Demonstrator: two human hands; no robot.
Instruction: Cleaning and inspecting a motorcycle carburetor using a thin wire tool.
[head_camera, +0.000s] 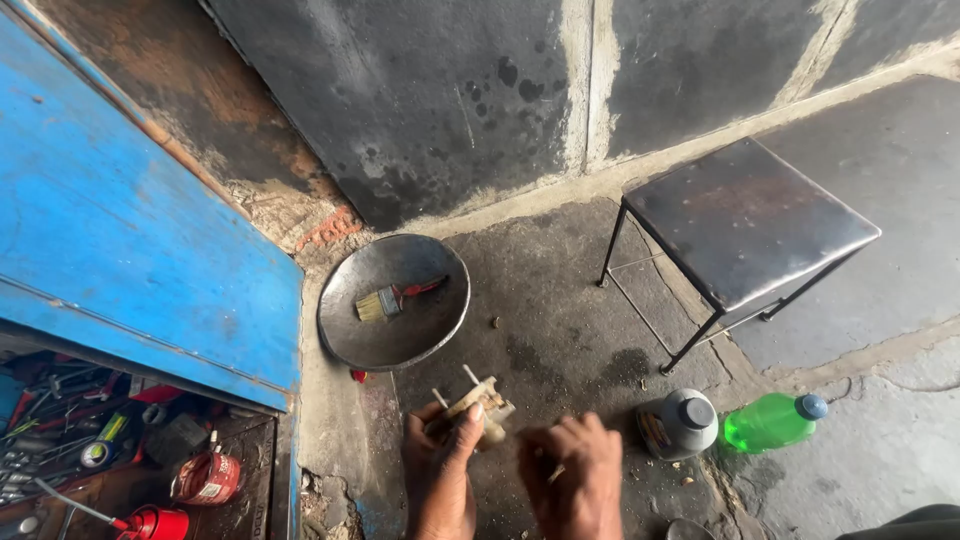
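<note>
Our left hand (440, 470) grips a small metal part (478, 405). Our right hand (572, 475), beside it, pinches a thin stick (555, 473). A pan (352, 335) lies ahead.

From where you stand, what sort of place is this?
Probably a small repair workshop: an open blue toolbox full of hand tools, a metal pan holding a brush, and an oil-stained concrete floor.

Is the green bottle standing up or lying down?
Lying down. The green bottle rests on its side on the floor, blue cap pointing right.
</note>
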